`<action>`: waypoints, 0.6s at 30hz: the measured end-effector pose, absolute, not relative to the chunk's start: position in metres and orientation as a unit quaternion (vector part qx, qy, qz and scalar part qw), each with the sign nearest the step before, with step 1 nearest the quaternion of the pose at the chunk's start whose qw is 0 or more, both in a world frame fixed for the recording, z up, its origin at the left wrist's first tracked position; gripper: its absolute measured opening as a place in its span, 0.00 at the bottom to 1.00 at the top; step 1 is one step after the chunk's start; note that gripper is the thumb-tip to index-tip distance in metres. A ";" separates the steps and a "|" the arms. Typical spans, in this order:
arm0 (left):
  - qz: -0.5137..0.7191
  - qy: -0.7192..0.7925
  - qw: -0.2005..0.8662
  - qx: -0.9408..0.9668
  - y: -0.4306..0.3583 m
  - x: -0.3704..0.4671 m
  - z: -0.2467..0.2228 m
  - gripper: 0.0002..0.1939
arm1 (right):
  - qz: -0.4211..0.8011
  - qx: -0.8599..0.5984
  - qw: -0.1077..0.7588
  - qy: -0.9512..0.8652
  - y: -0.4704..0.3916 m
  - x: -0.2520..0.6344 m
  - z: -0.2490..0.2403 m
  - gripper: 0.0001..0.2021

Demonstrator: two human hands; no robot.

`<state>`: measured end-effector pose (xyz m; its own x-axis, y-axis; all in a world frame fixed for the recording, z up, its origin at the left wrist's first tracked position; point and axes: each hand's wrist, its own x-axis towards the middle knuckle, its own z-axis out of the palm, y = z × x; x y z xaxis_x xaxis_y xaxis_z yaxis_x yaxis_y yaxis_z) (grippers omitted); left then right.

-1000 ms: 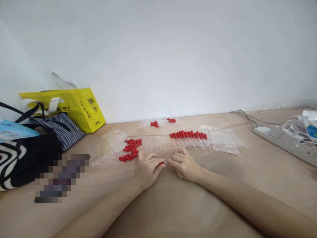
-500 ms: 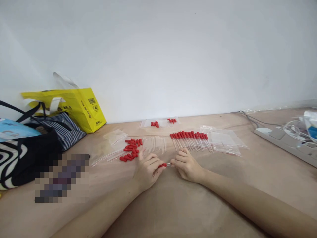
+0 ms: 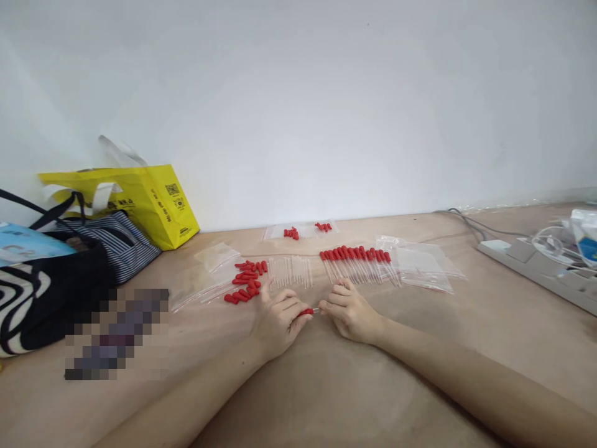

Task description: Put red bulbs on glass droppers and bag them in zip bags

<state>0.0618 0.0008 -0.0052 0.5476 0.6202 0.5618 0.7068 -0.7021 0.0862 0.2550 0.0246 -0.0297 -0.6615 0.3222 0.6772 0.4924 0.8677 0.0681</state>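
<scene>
My left hand pinches a red rubber bulb near the table's middle. Fingers of my right hand are closed on a thin clear tube, whose left end meets the bulb. Beyond my left hand lie loose red bulbs in a pile. To their right, several clear tubes lie side by side without bulbs. Past my right hand is a row of clear tubes with red bulbs on their far ends.
Clear plastic bags lie right of the row, others at the left. Another bag with red bulbs is near the wall. A yellow bag and striped pouch stand left; a power strip and cables lie right.
My right hand and the tube have shifted very slightly left, closer to my left hand. Less of the tube shows between the hands.
</scene>
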 end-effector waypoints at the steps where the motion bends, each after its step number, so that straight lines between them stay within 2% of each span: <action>1: -0.286 -0.379 0.074 -0.877 0.002 0.062 -0.005 0.07 | -0.127 -0.227 0.339 -0.904 0.025 0.255 -0.029 0.11; 9: -0.289 -0.405 0.091 -0.863 0.009 0.057 -0.005 0.07 | -0.150 -0.316 0.262 -0.899 0.022 0.260 -0.017 0.09; 14: -0.311 -0.465 0.132 -0.818 0.024 0.043 -0.006 0.13 | -0.038 -0.444 0.231 -0.865 0.035 0.260 -0.009 0.09; 18: -0.316 -0.559 0.140 -0.754 0.043 0.019 0.002 0.10 | 0.030 -0.599 0.206 -0.773 0.063 0.246 -0.002 0.10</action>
